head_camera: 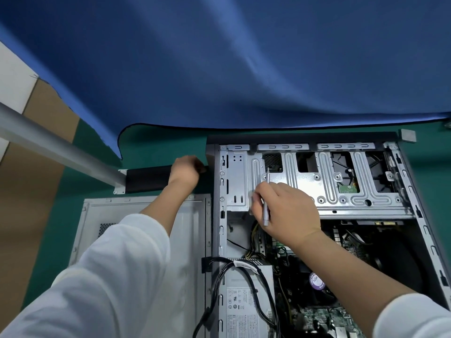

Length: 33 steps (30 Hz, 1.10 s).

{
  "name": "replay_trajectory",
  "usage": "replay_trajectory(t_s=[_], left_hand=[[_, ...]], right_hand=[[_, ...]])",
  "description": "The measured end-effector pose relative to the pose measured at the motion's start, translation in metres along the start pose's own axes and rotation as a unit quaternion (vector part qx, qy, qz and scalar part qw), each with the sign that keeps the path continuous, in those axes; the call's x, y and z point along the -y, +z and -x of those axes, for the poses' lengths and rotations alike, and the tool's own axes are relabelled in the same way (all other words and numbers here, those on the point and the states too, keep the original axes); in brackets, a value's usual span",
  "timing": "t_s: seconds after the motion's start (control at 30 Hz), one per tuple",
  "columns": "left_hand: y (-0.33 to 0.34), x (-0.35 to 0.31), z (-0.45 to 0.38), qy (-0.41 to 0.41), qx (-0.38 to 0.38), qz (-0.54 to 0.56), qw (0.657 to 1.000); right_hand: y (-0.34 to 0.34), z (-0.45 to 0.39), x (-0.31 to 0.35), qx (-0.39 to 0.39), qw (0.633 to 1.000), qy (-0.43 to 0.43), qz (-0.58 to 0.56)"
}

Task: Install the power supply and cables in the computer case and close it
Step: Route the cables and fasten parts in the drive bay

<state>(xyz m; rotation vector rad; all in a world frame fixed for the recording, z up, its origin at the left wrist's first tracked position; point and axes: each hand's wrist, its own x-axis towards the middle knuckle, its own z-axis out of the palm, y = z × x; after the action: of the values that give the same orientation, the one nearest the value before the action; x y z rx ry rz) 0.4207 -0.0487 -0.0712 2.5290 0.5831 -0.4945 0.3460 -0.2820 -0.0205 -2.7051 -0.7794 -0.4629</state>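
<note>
Right hand fingers gripping slim silver screwdriver over open grey metal computer case; left hand fingers curling on case's far-left black corner.

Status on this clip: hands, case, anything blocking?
Left hand grips case corner. Right hand holds screwdriver at drive cage. Side panel off, case open. Nothing blocking.
</note>
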Motion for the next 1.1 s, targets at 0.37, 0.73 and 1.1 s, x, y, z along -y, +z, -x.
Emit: replay_trajectory(t_s=[0.37, 0.73, 1.1], left_hand=[[-0.046, -0.012, 0.125, 0.130, -0.217, 0.227, 0.941], [0.030, -0.153, 0.154, 0.210, -0.018, 0.054, 0.976], [0.048, -0.173, 0.156, 0.130, -0.039, 0.054, 0.989]], right_hand=[[-0.023, -0.002, -0.003, 0.104, 0.972, 0.112, -0.180], [-0.096, 0.065, -0.127, 0.166, 0.925, 0.275, -0.203], [-0.098, 0.074, -0.136, 0.159, 0.915, 0.238, -0.284]])
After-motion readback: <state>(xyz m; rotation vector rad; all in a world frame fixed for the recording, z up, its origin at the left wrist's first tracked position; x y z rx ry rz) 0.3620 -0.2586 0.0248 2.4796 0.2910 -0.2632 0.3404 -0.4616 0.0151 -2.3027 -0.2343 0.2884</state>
